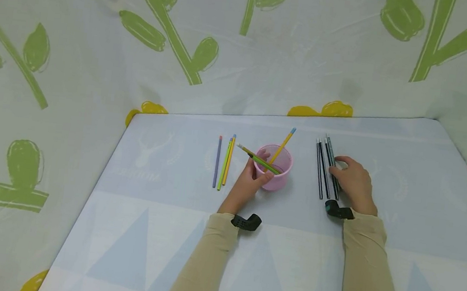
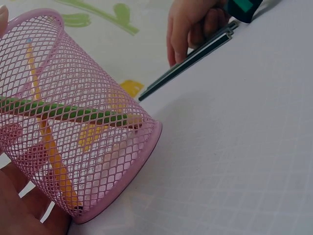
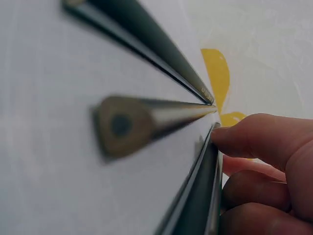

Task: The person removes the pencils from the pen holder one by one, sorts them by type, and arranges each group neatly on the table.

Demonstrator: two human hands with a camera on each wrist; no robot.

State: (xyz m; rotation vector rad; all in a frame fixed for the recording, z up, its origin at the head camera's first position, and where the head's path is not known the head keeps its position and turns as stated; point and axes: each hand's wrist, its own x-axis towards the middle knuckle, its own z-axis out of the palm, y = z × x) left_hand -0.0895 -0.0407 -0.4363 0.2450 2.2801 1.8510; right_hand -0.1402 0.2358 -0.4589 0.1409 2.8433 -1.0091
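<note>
In the head view my left hand point(image 1: 247, 186) grips a pink mesh pencil cup point(image 1: 274, 184) round its near left side. A yellow pencil point(image 1: 284, 144) with a blue end leans in the cup, and a green pencil point(image 1: 267, 165) slants out over its left rim. Through the mesh, the left wrist view shows a green pencil point(image 2: 73, 112) crossing the yellow one point(image 2: 51, 147). My right hand point(image 1: 354, 182) pinches a dark pencil point(image 1: 331, 149) at the right of a group of dark pencils point(image 1: 318, 167). In the right wrist view, fingers curl beside that pencil point(image 3: 200, 196).
Left of the cup lie a purple pencil point(image 1: 217, 163), a green pencil point(image 1: 224, 166) and a yellow pencil point(image 1: 229, 159), roughly side by side. The table point(image 1: 163, 156) has a pale patterned cover. A leaf-printed curtain point(image 1: 303, 67) rises behind its far edge.
</note>
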